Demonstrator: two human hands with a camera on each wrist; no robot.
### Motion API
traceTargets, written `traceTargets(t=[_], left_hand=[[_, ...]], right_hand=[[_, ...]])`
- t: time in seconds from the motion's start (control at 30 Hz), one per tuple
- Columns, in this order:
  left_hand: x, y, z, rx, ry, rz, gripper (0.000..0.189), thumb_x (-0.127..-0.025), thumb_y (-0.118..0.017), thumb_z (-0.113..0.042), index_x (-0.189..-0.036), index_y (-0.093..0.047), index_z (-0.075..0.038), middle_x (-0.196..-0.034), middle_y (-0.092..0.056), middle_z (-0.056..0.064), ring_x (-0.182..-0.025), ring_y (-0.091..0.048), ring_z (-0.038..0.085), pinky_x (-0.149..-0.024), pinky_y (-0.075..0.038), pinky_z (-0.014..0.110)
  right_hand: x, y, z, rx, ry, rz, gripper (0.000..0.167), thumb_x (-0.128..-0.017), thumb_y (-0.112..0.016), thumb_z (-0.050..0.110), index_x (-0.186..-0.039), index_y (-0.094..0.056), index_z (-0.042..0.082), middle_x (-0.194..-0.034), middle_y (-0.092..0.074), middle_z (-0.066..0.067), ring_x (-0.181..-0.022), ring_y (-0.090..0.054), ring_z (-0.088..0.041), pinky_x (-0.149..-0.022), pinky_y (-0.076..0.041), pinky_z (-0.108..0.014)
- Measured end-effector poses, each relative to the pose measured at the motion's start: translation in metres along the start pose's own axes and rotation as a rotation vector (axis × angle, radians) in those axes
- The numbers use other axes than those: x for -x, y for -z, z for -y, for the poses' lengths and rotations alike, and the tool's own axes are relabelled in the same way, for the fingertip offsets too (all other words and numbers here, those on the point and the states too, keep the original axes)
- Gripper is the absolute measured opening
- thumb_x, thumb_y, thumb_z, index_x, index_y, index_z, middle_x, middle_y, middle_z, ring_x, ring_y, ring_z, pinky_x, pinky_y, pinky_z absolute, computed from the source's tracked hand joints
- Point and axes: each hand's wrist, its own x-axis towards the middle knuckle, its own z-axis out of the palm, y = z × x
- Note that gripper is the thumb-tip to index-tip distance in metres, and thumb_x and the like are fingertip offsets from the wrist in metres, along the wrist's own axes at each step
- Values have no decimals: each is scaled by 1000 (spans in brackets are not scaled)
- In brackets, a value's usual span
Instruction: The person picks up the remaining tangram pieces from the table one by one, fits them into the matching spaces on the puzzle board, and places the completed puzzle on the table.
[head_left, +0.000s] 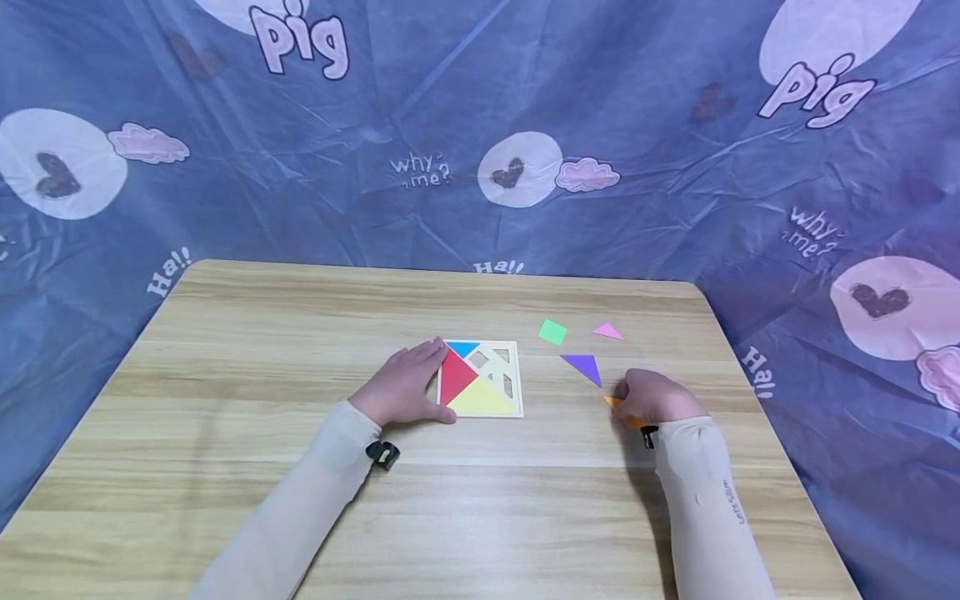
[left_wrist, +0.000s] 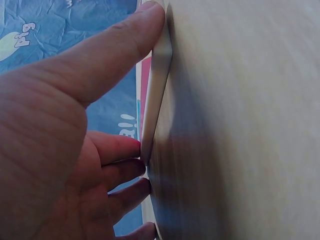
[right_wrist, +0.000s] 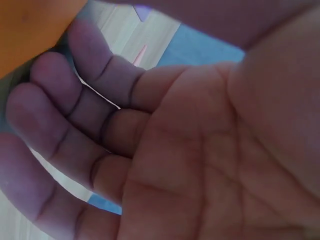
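Observation:
A white tangram board lies on the table with a red triangle, a yellow triangle and a blue piece set in it. My left hand rests along its left edge, thumb at the near corner and fingers extended toward the far corner. Farther right, my right hand pinches an orange tangram piece, largely hidden under the hand in the head view. Its fingers curl at the orange piece in the right wrist view.
Between board and right hand lies a purple triangle. Behind it are a green square and a pink triangle. Several cut-outs show in the board's right part. A blue patterned cloth hangs behind the wooden table.

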Motion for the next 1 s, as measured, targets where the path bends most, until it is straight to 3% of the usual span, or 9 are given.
traceTargets(t=[0.23, 0.37, 0.47, 0.67, 0.83, 1.0], left_hand=[[1, 0, -1, 3, 10, 1, 115, -79, -83, -60, -162, -28, -2, -171, -21, 13, -158, -19, 31, -127, -21, 53], [1, -1, -1, 4, 12, 0, 115, -79, -83, -60, -162, -28, -3, -172, -20, 13, -159, -18, 30, -127, -20, 53], [1, -2, -1, 0, 12, 2, 116, -79, -82, -61, -163, -27, -3, -172, -20, 13, -159, -18, 30, -127, -20, 53], [1, -3, -1, 2, 7, 7, 116, -79, -82, -61, -163, -27, -3, -172, -20, 13, -159, -18, 30, -127, -20, 53], [1, -3, -1, -1, 9, 9, 116, -79, -82, -62, -163, -27, -3, -172, -20, 12, -159, -18, 30, -127, -20, 53], [0, -3, 0, 1, 15, 12, 116, -79, -82, -62, -163, -26, -4, -172, -19, 12, -159, -18, 30, -127, -19, 53]], right_hand=[[-3, 0, -4, -14, 12, -53, 31, -84, -70, 7, -65, -48, 14, -60, -37, 4, -57, -37, -13, -56, -31, -26], [-6, 0, -6, -46, -13, -125, 16, -89, -73, 11, -85, -60, 3, -76, -53, -5, -69, -50, -20, -63, -41, -30], [-10, -1, -7, -57, -21, -195, 23, -90, -74, 16, -98, -63, -3, -92, -62, -13, -81, -56, -26, -71, -46, -35], [-23, -8, -6, -75, -4, -303, 35, -93, -74, 26, -105, -63, -5, -105, -66, -21, -90, -59, -31, -83, -50, -45], [-25, -9, -1, -56, -8, -290, 44, -94, -73, 27, -115, -61, -10, -115, -65, -27, -99, -61, -37, -90, -51, -52], [-23, -9, 5, 17, 4, -266, 37, -94, -70, 16, -115, -62, -13, -114, -65, -30, -96, -61, -37, -92, -51, -54]])
